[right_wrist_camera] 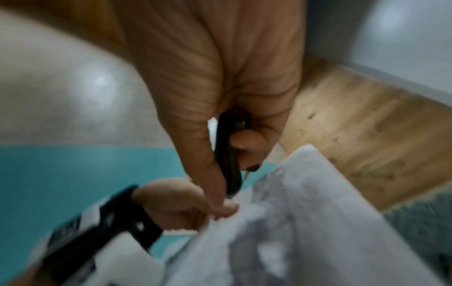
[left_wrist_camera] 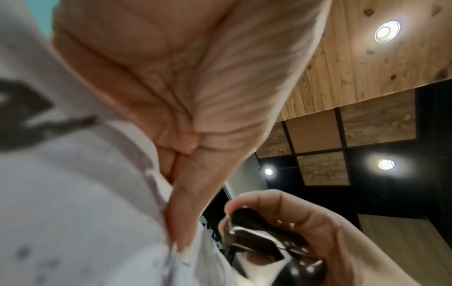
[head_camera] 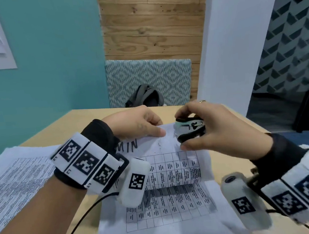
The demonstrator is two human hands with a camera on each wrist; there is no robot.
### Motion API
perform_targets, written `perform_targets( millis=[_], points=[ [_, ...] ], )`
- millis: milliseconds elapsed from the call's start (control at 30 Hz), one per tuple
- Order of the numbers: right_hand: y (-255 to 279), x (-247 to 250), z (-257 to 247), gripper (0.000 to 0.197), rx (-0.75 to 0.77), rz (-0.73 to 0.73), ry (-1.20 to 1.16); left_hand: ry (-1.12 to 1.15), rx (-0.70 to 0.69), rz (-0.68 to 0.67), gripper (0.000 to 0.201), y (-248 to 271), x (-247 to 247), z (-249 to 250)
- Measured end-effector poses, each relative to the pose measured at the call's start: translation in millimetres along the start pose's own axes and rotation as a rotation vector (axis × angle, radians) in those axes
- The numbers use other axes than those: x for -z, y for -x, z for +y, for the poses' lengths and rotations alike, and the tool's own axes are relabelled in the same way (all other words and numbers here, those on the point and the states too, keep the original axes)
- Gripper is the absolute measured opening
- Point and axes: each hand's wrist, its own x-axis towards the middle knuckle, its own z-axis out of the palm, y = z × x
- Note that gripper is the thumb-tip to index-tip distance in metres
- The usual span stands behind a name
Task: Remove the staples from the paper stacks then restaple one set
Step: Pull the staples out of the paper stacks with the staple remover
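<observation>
A stack of white sheets printed with a table (head_camera: 171,173) lies on the wooden table, its top pages lifted and curled toward me. My left hand (head_camera: 141,125) pinches the raised top edge of this stack, thumb on top (left_wrist_camera: 181,222). My right hand (head_camera: 203,127) grips a black and silver claw staple remover (head_camera: 190,130) at the top edge of the sheets, just right of the left thumb. The remover (left_wrist_camera: 264,245) shows between the right fingers, and its black handle (right_wrist_camera: 229,154) sits against the paper (right_wrist_camera: 305,222). No staple is visible.
A second stack of densely printed pages (head_camera: 19,184) lies at the left under my left forearm. The table (head_camera: 61,128) ends just beyond my hands. A patterned chair with a grey bag (head_camera: 144,97) stands behind it. A black cable (head_camera: 84,216) runs along the table.
</observation>
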Motion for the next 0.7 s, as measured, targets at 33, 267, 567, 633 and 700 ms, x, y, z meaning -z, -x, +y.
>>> perform_targets(
  millis=[33,267,567,633,700],
  points=[
    [-1.1,-5.7,0.0,0.045,0.07,0.041,0.067,0.003,-0.012,-0.007,0.023,0.3,0.4,-1.1],
    [2.9,-21.2,1.8,0.044,0.212,0.095,0.282,0.15,-0.093,-0.102,0.03,-2.5,-0.5,-7.6],
    [-3.8,-21.6,20.2,0.047,0.283,0.022,0.024,0.359,-0.111,-0.234,0.042,-10.1,-4.1,-13.0],
    [-3.8,-20.4,20.2,0.046,0.293,0.028,0.026,0.374,-0.09,-0.227,0.037,-11.0,-4.8,-13.5],
    [-3.6,-19.4,19.6,0.046,0.298,0.019,0.051,0.392,-0.085,-0.219,0.036,-11.1,-5.7,-13.6]
  ],
)
